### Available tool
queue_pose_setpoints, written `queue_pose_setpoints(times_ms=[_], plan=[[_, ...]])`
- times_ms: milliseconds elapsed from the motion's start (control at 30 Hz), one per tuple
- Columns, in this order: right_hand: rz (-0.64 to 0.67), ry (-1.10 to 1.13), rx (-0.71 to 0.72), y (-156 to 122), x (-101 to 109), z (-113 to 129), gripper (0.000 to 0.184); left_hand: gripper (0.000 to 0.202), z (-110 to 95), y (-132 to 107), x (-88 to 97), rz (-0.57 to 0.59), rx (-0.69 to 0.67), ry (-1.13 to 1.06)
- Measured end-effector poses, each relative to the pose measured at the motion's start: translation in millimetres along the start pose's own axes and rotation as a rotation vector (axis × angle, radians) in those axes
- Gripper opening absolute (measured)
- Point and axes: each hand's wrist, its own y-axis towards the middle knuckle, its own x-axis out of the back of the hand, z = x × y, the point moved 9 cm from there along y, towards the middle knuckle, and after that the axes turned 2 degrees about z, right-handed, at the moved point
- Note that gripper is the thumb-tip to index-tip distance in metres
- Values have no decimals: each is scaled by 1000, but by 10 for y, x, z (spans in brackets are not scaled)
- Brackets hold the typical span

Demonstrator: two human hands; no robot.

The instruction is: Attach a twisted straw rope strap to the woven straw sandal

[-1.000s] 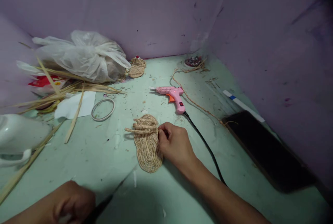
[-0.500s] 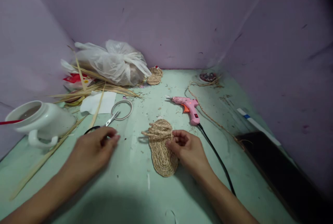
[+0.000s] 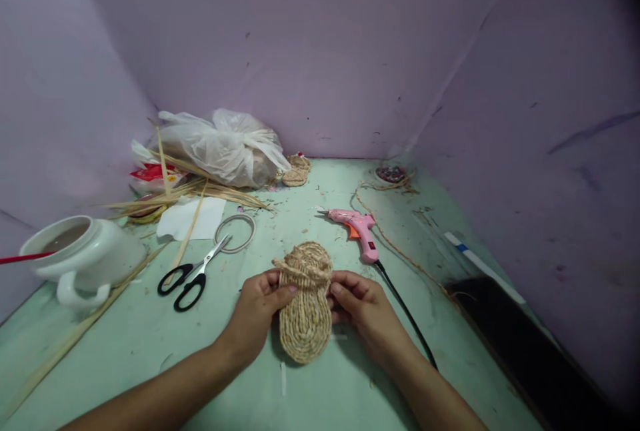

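A slipper-shaped piece of coiled, braided straw [image 3: 305, 324] is held between my two hands, with a braided strand running across its upper part. My left hand [image 3: 257, 307] grips its left edge, thumb on top and fingers beneath. On the opposite edge my right hand [image 3: 363, 307] pinches it near the end of the cross strand. To the left of my left hand lie black-handled scissors [image 3: 193, 279], blades partly apart. A pink glue gun [image 3: 355, 225] rests on its side beyond my right hand, its black cord trailing toward me.
At left stand a white mug [image 3: 107, 251], a tape ring [image 3: 250, 244], white paper [image 3: 205, 217] and dry straw strips [image 3: 220, 194]. A white plastic bag [image 3: 225, 151] and a small straw slipper [image 3: 296, 174] sit behind. A bead dish [image 3: 390, 174] and dark flat slab [image 3: 500, 331] are right.
My left hand has moved right from beside the scissors and taken hold of the straw slipper's left edge. The slipper has shifted slightly left and straightened; my right hand stays on it.
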Motion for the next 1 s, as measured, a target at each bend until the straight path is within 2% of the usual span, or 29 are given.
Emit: queue_pose_setpoints(times_ms=[200,267,467,700,800,867,933,1000], plan=[[-19,-5,60,-44,-28,83,32,20,1,-40,-124,185,88,-127],[-18,-17,91,-67,-48,110,30,22,22,-45,-140,212,126,-138],[-44,-21,172,-121,-71,185,19,25,82,-36,-167,180,169,-163],[-33,51,121,-115,-88,91,19,25,115,-44,-192,182,195,-206],[-23,3,138,-107,-96,85,15,23,123,-58,-181,197,225,-248],[-10,-126,229,-129,-111,159,10,24,132,-72,-180,206,266,-274],[14,-332,383,-194,-158,280,3,27,143,-95,-199,223,316,-289],[45,-535,539,-289,-231,381,6,30,148,-121,-219,233,346,-285]])
